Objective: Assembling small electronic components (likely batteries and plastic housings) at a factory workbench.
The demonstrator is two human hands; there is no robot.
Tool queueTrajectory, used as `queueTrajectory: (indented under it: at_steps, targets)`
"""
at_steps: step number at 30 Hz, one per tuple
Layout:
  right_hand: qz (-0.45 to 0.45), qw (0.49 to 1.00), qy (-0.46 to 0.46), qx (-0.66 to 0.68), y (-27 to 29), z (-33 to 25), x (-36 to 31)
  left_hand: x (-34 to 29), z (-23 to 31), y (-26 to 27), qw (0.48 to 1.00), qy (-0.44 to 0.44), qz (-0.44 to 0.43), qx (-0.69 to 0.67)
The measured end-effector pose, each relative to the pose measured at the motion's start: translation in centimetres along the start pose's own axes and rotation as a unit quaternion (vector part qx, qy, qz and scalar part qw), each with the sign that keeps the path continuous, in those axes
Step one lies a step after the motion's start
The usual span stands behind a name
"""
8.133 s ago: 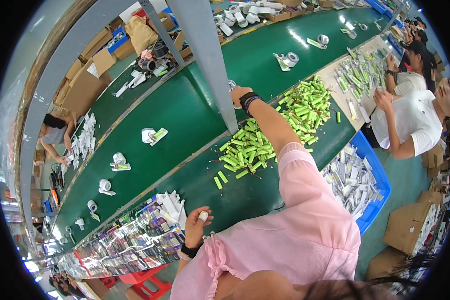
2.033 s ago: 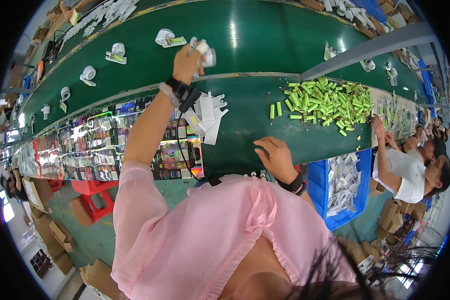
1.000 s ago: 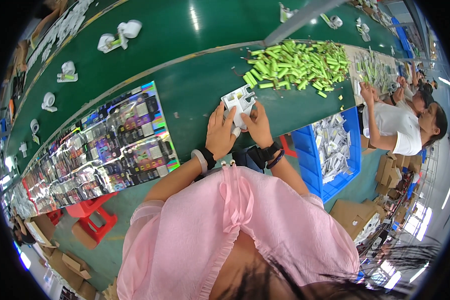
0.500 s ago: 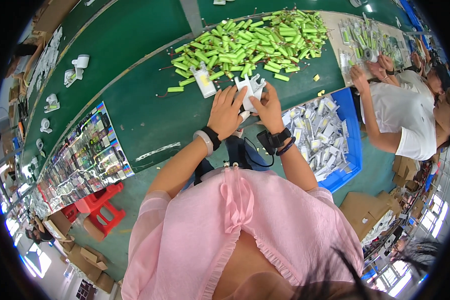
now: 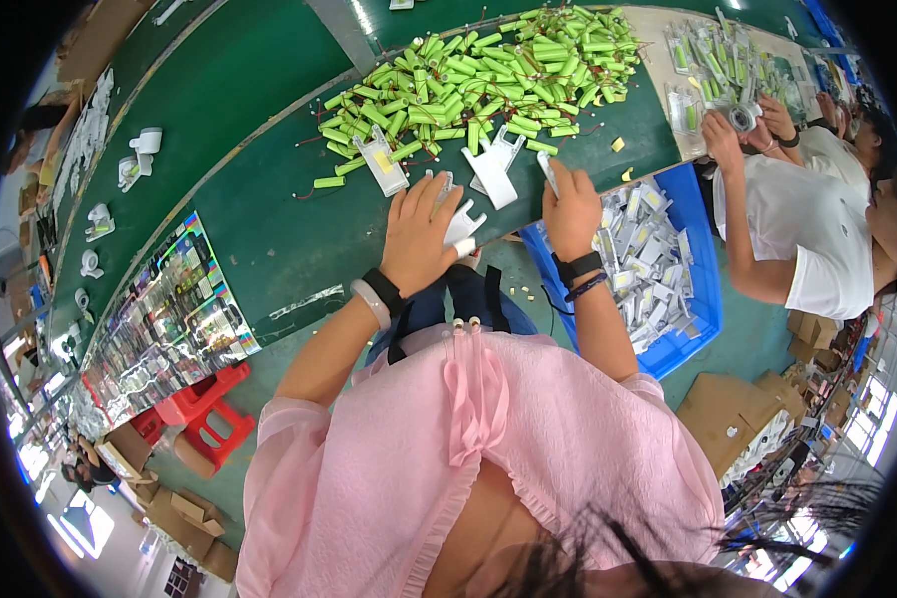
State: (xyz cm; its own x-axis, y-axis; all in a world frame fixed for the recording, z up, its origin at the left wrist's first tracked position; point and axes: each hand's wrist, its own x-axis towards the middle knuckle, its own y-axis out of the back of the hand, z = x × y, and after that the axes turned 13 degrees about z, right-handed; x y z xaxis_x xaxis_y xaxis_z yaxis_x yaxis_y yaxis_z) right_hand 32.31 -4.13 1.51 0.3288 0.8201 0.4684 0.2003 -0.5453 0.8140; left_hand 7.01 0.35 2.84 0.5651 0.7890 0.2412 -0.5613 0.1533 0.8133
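My left hand [image 5: 419, 244] is closed on a white plastic housing [image 5: 462, 225] with a forked end, held low over the table's near edge. A white cover on the thumb shows beside it. A little to the right, my right hand [image 5: 572, 211] pinches another white housing [image 5: 547, 171], seen narrow and edge-on. Between and beyond the hands, white plastic housings [image 5: 496, 177] lie overlapping on the table. A white housing with a yellow patch [image 5: 383, 165] lies above my left fingertips, against the pile of green battery cells [image 5: 488, 80] with thin wires.
A blue bin [image 5: 706, 299] full of white housings stands right of my right forearm. At the right, a co-worker in a white shirt [image 5: 772, 224] handles parts at a pale board [image 5: 658, 40]. A printed sheet [image 5: 174, 309] covers the table's left; a red stool [image 5: 219, 434] stands below.
My hands have moved apart, the right one rightward with a housing. The housing they were both on is replaced by overlapping housings lying on the table. The view has shifted slightly.
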Motion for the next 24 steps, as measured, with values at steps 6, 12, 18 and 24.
queueTrajectory:
  at_steps: [6, 12, 18, 24]
  targets:
    - [-0.032, 0.999, 0.032, -0.011, 0.0, -2.5, -0.6, -2.9, -0.9, -0.4, 0.998, -0.011, -0.052, 0.041]
    - [-0.091, 0.995, 0.026, 0.017, -2.8, -6.0, -1.3, -4.2, -1.2, -1.8, 0.999, -0.019, 0.003, 0.044]
    - [-0.096, 0.987, -0.053, 0.117, -1.4, -5.5, -0.7, -4.7, -1.3, -1.5, 0.997, 0.025, 0.051, -0.05]
    - [-0.094, 0.951, -0.224, 0.192, 1.9, 0.9, 0.0, -4.9, -1.5, -1.6, 0.995, 0.039, 0.076, -0.058]
